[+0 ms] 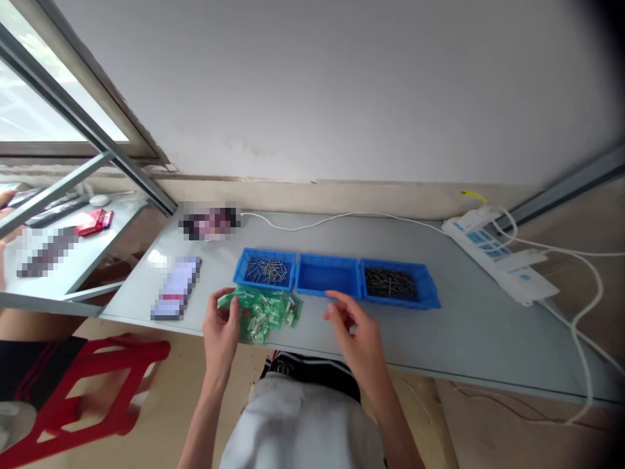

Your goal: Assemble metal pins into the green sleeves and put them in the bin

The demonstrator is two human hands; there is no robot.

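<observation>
Small green plastic bags point(266, 312) with light metal-looking pieces inside lie in a pile near the table's front edge. My left hand point(222, 319) is at the pile's left side, its thumb and fingers closed round a bag's edge. To the right, my right hand point(356, 332) hovers just in front of the middle blue bin point(327, 273). Its fingers are half curled, thumb and forefinger slightly apart, with nothing visible between them. The left blue bin point(266, 268) holds shiny screws or pins, and the right blue bin point(398, 284) holds darker, longer ones.
A blurred-out phone-shaped object point(176, 288) lies on the left of the grey table point(478, 332); another blurred item point(209, 223) sits behind it. A power strip point(493, 251) with white cables is at right. A red stool point(112, 384) and another person's leg point(39, 332) are at left.
</observation>
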